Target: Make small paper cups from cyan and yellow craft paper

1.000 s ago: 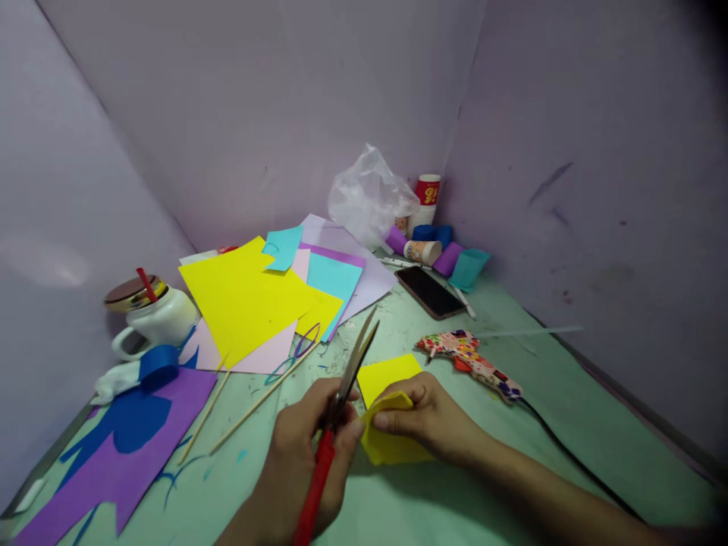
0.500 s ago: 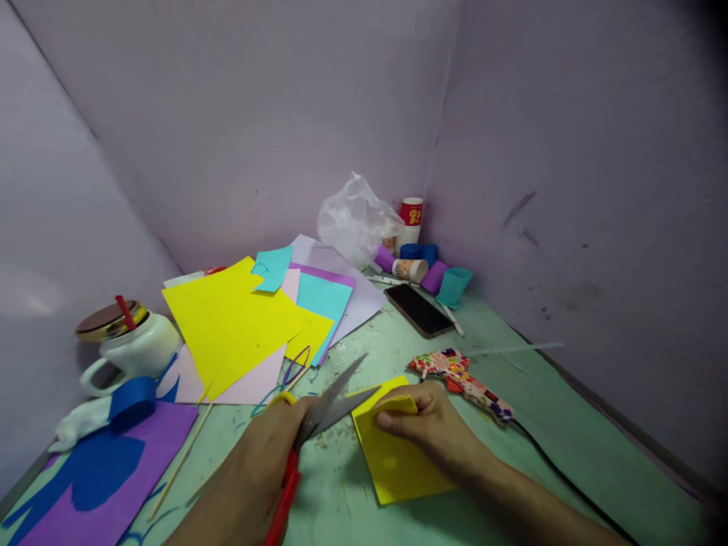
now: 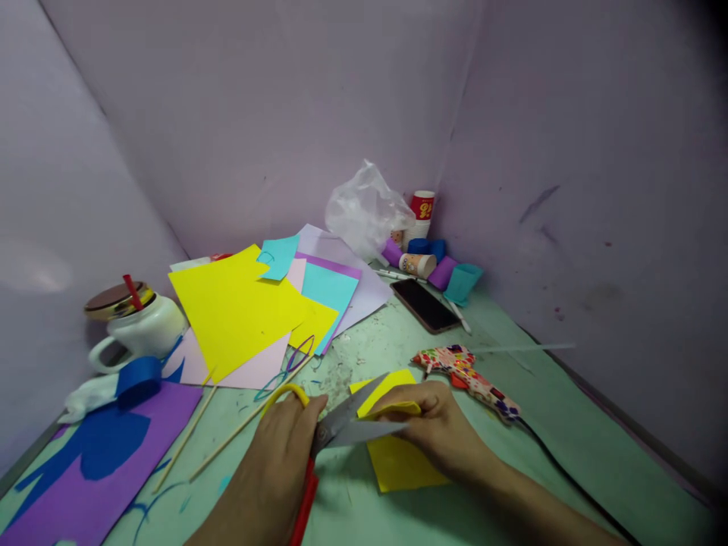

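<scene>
Scissors point(image 3: 338, 432) with a red and a yellow handle are gripped in my left hand point(image 3: 277, 455), their blades spread apart. My right hand point(image 3: 435, 425) pinches a piece of yellow paper point(image 3: 401, 469), and a smaller flap of it is folded up at my fingers. The blades reach to this paper, one above the flap and one below it. How deep the paper lies between the blades I cannot tell. My right fingertips are partly hidden behind the flap and the lower blade.
A floral glue gun point(image 3: 466, 375) with a black cord lies at right, beyond it a phone point(image 3: 426, 305) and small cups point(image 3: 418, 264). Paper sheets point(image 3: 239, 311) spread at the back left, near a white mug point(image 3: 149, 330). Wooden sticks point(image 3: 250, 421) lie left of my left hand.
The scissors have moved right, so their blades now straddle the yellow paper's flap near my right fingers. The whole view has shifted slightly.
</scene>
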